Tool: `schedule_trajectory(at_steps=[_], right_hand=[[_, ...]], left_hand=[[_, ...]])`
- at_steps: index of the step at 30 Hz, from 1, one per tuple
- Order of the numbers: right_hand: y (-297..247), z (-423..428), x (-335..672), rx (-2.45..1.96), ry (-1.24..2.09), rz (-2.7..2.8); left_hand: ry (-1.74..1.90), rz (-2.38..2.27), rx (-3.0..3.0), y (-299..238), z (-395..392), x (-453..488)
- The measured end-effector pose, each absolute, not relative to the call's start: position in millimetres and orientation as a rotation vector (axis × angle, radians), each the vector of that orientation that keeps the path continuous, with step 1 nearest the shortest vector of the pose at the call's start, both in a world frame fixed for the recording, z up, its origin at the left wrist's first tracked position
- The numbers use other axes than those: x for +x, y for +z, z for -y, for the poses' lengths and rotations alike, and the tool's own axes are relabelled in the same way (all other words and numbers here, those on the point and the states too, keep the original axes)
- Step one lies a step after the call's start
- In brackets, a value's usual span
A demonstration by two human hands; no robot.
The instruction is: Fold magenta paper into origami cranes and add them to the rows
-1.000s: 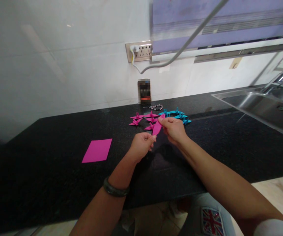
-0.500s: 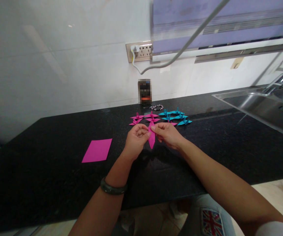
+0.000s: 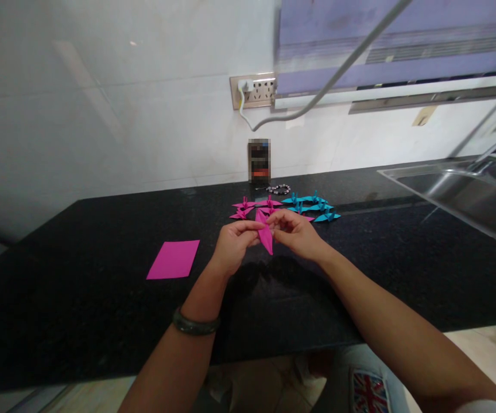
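A folded pink origami paper [image 3: 266,236], long and pointed at its lower end, is held above the counter between both hands. My left hand [image 3: 233,244] pinches it from the left, index finger across its face. From the right, my right hand [image 3: 295,234] grips its edge with thumb and fingers; the fingertips are partly hidden behind the paper. Just beyond the hands stand several pink paper cranes [image 3: 244,203] and several blue paper cranes [image 3: 326,215] in rows. To the left of my left hand lies a flat pink sheet of paper [image 3: 173,260].
The black countertop [image 3: 114,321] runs along a white wall. Behind the cranes lie a beaded bracelet [image 3: 279,189] and a blurred upright box [image 3: 259,160]. A metal sink [image 3: 458,189] is set in at the right. A cable [image 3: 317,94] hangs from the wall socket [image 3: 263,90].
The folded pink paper has turned slightly, its lower tip swinging right. My left index finger now lies across it, and the right thumb has come off its front. The view has shifted a little.
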State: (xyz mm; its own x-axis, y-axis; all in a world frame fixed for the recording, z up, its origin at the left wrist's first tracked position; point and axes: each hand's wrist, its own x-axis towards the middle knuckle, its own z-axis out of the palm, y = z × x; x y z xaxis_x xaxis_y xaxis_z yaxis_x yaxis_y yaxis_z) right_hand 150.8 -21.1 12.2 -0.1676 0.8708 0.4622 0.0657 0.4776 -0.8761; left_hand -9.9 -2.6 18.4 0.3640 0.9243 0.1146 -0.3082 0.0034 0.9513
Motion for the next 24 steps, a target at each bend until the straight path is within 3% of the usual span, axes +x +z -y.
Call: schedule_trajectory(at_steps=[14, 24], right_hand=[[11.9, 18.9, 158.4, -0.953, 0.907, 1.626], [13.7, 21.7, 158.3, -0.951, 0.72, 1.732]], left_hand=[[1.012, -0.644, 1.388, 20.8, 3.6, -13.3], [0.999, -0.721, 1.436, 18.0, 0.0, -16.1]])
